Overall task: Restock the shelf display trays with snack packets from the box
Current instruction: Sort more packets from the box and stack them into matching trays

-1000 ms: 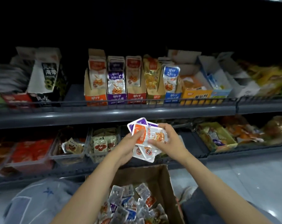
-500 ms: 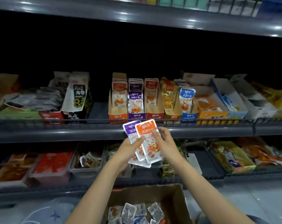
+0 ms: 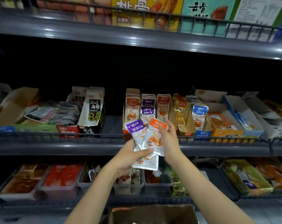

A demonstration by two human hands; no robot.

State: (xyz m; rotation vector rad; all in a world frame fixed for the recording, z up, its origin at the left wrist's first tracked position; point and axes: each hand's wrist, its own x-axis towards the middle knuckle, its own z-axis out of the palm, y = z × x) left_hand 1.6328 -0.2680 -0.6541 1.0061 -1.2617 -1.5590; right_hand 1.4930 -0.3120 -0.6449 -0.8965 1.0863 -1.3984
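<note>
Snack packets (image 3: pixel 154 138): fanned bunch, purple and orange on top, held in front of the middle shelf (image 3: pixel 72 147) rail, just below the display trays (image 3: pixel 133 91). Left hand (image 3: pixel 129 158): grips the bunch from below. Right hand (image 3: pixel 169 143): pinches the orange packet's edge. Box (image 3: pixel 153 213): bottom centre

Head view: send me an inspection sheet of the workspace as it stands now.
Surface: middle shelf, grey, with a wire front rail.
Job's things: orange-topped packet and purple-topped packet fanned in front of the upright display trays; cardboard box open at the bottom edge.
Clutter: loose dark packets heaped on the shelf's left.
Hands: left hand grips the fan's lower end; right hand holds the orange-topped packet's side.
Cables: nothing seen.
Surroundings: large cartons on the shelf above; clear bins on the shelf below.
</note>
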